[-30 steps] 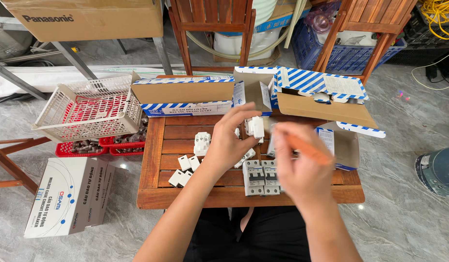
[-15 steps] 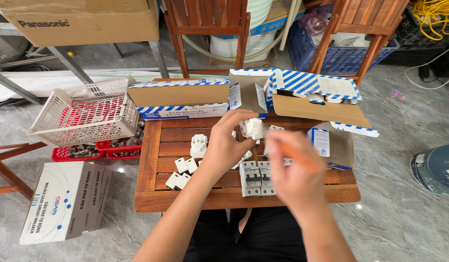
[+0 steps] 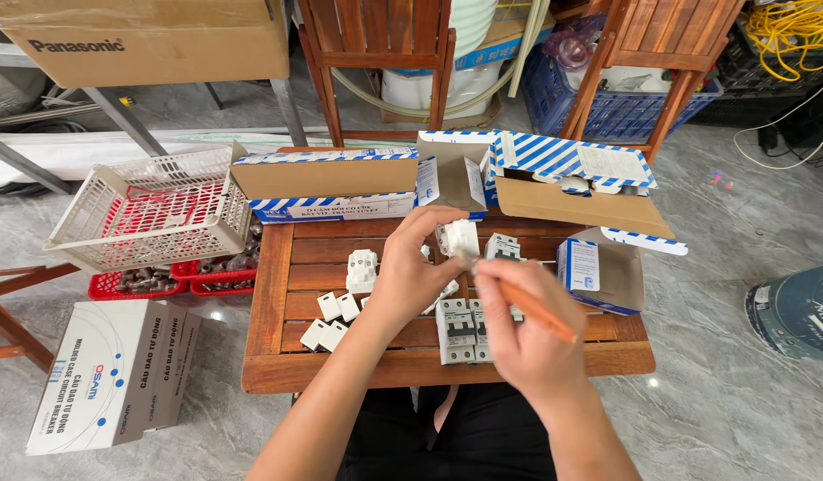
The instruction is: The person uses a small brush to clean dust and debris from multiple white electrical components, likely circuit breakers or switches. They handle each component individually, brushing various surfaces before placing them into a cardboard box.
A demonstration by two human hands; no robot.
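Observation:
My left hand (image 3: 412,270) holds a small white socket part (image 3: 458,238) above a low wooden table (image 3: 278,356). My right hand (image 3: 522,330) grips an orange-handled screwdriver (image 3: 534,309), its tip meeting the white part from below. Beneath my hands a grey circuit breaker block (image 3: 463,330) lies near the table's front edge. Several small white pieces (image 3: 333,318) lie at the left of the tabletop, and another white socket part (image 3: 361,269) stands beside them.
Blue-and-white striped cardboard boxes (image 3: 327,183) lie open along the table's far side, with one small open box (image 3: 598,271) at the right. A white plastic basket (image 3: 149,214) sits on red trays at the left. White cartons (image 3: 113,374) lie on the floor.
Both hands have drawn closer together; my right hand brought the screwdriver tip up to the white part that my left hand holds.

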